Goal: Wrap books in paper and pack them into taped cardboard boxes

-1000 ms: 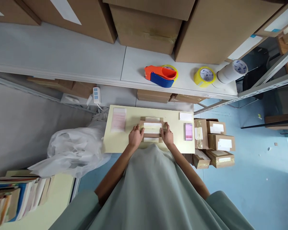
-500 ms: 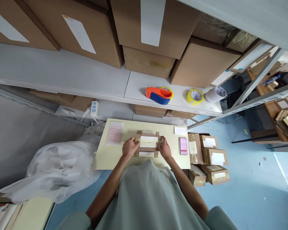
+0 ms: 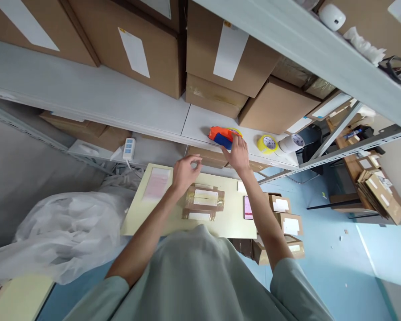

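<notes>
My right hand (image 3: 238,154) is at the shelf edge, its fingers over the right end of an orange and blue tape dispenser (image 3: 220,136) that rests on the shelf. The thumb lies along the dispenser's near side. My left hand (image 3: 185,171) hovers above the back of the pale table (image 3: 167,225), fingers loosely curled, a gap between thumb and forefinger, nothing in it. Below, a small taped cardboard box (image 3: 220,200) with white labels lies on the table, over other taped cardboard showing at its front and back.
Yellow tape (image 3: 267,144) and white rolls (image 3: 291,142) stand on the shelf (image 3: 137,111), before large cartons (image 3: 217,93). A phone (image 3: 247,208) lies on the table's right. Small boxes (image 3: 291,225) are stacked beyond it; plastic bags (image 3: 76,232) bulge at left.
Both hands have left the small box. My right hand has gone up and forward to the tape dispenser; my left hand has lifted forward. The view has turned slightly.
</notes>
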Available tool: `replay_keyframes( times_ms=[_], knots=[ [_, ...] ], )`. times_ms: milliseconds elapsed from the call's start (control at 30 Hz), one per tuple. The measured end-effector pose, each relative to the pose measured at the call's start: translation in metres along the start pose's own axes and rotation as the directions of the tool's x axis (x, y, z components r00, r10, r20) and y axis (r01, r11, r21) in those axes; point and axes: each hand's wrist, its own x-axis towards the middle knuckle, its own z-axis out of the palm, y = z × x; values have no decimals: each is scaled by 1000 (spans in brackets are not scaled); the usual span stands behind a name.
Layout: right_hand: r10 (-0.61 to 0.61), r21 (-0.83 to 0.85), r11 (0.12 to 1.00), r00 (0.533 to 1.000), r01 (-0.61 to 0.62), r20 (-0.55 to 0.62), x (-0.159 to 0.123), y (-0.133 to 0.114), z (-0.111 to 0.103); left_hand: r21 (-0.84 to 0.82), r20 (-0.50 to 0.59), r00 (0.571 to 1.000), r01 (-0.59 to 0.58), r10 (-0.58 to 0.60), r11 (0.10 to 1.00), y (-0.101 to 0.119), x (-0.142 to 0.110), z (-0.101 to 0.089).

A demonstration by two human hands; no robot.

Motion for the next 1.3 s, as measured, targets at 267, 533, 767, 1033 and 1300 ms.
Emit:
replay_keyframes(
  times_ms=[267,533,767,1033,1300],
  knots=[
    [101,-176,982,977,-68,188,39,12,20,-113,-38,998,-52,48,992,19,-7,-24],
    [38,-234,972,968,22,246,-63,-44,-21,-207,-3,999,-34,34,978,-12,-54,-62],
    [-188,-225,945,959,236,213,-134,-89,-41,-331,-57,995,-94,80,939,-14,-74,-90],
    [-227,-218,926,916,309,332,-150,-111,-68,-547,118,978,-79,170,834,-23,-81,-102],
    [-190,-165,941,867,295,461,-153,-125,-75,-558,198,969,-14,149,830,-30,-90,-106]
  ],
)
